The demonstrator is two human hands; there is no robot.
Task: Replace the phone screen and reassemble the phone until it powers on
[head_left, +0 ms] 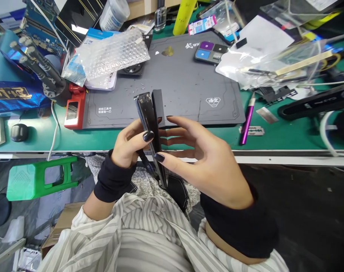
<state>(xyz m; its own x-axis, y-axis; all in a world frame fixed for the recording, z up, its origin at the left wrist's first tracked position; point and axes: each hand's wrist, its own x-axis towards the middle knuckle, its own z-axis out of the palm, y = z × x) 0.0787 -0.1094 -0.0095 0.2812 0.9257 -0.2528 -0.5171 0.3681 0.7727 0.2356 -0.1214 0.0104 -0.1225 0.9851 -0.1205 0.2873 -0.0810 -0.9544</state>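
Note:
A slim dark device, seen almost edge-on, stands tilted between my hands above the bench's front edge. Two dark layers show, with a narrow gap at the top and small metal parts at the upper corner; its exact kind is unclear. My left hand grips it from the left, thumb pressed on the near side. From the right, my right hand curves around its lower part, thumb at the near edge and fingertips against the other side. Behind it lies a grey work mat with several tiny screws.
Bubble wrap covers boxes at the mat's back left; a red holder stands at its left edge. Rightward lie a purple pen-like tool, a razor blade and plastic bags. A green stool is below left.

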